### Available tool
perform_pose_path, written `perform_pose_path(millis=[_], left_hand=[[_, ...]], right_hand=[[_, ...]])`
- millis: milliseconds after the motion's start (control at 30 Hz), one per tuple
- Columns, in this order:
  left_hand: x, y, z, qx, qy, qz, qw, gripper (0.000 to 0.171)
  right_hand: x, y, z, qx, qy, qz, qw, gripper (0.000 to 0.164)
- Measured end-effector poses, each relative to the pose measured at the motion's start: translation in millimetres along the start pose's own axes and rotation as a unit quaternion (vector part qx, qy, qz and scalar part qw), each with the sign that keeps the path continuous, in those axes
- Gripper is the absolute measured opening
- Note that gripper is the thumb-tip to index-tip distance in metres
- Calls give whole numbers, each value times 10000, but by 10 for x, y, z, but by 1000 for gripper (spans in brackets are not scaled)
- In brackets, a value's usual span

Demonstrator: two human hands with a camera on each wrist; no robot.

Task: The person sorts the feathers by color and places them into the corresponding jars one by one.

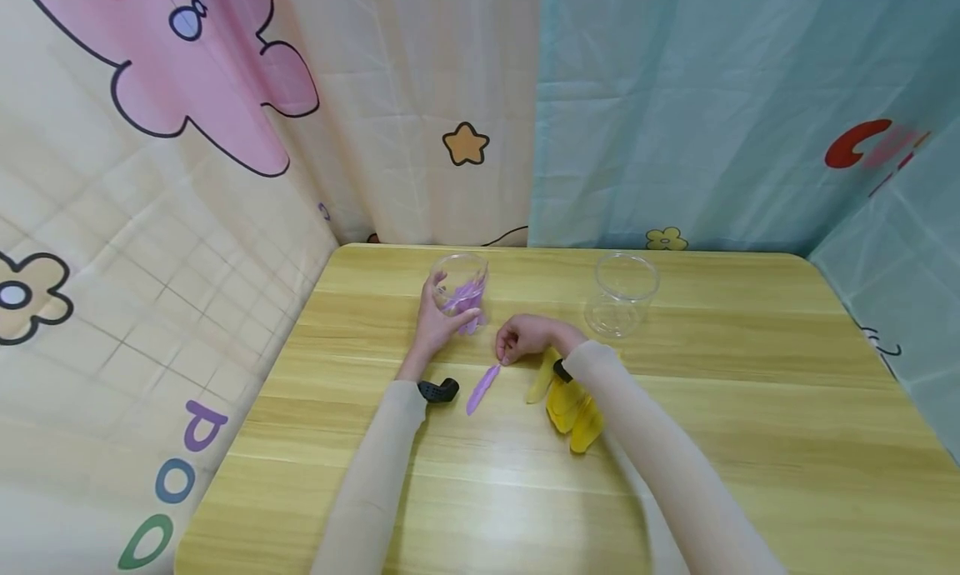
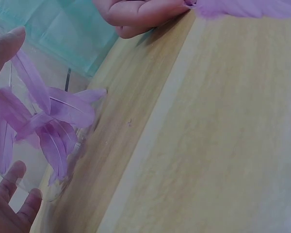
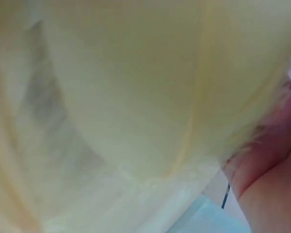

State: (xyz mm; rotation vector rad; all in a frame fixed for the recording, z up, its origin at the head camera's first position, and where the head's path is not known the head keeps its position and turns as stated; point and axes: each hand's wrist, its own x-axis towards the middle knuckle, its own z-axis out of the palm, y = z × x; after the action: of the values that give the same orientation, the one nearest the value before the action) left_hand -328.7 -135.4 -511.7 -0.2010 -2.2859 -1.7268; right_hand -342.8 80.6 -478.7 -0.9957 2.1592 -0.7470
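My left hand holds a clear plastic cup from its left side, the thumb reaching across the near side. Inside the cup stand several purple feathers, also large in the left wrist view. Just right of the cup, my right hand pinches the tip of one purple feather, which slants down toward the front left. Under the right wrist lie several yellow feathers. A pale yellow feather, blurred and very close, hides most of the right wrist view.
A second clear plastic cup stands near the table's back, right of the first. The wooden table has curtains along its back and sides. Black wrist cameras sit on both wrists.
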Motion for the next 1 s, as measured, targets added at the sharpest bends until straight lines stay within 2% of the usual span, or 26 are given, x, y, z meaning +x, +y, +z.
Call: perform_pose_path(millis=[67,133,167,300,367,467,633,800,933,1000], left_hand=[[1,18,-7,-10,-27,24,10000,101],[-33,134,-23,-21,-60,48,10000,100],[-31,137,-24,-3,-58,28,10000,100],[-34,125,-23,-14,-40,37,10000,100],[-1,9,-7,-28,4,19,10000,101],[-6,2,-7,-61,3,-9,10000,101],[-24,-12,-11,-65,-26,-74,9999,104],[-29,-4,-16,-93,40,-67,9999,103],[-13,3,-15,-39,27,-1,10000,101],[-9,4,-14,-97,-12,8,10000,100]], right_hand=[[-13,-7,0,-156,-105,-8,9998,4],[-29,-12,5,-329,-192,-54,9993,4],[-40,-17,10,-423,-216,-80,9988,4],[-81,-50,59,-1068,-217,-155,9939,8],[-102,-71,92,-1437,-171,-118,9894,9],[-139,-98,124,-1835,-144,-49,9829,10],[-286,-134,61,-1732,-65,-239,9846,8],[-512,-290,-212,-1697,536,-456,9830,7],[-654,-498,-475,-1810,1345,-428,9733,8],[-686,-610,-581,-1880,1782,-350,9652,8]])
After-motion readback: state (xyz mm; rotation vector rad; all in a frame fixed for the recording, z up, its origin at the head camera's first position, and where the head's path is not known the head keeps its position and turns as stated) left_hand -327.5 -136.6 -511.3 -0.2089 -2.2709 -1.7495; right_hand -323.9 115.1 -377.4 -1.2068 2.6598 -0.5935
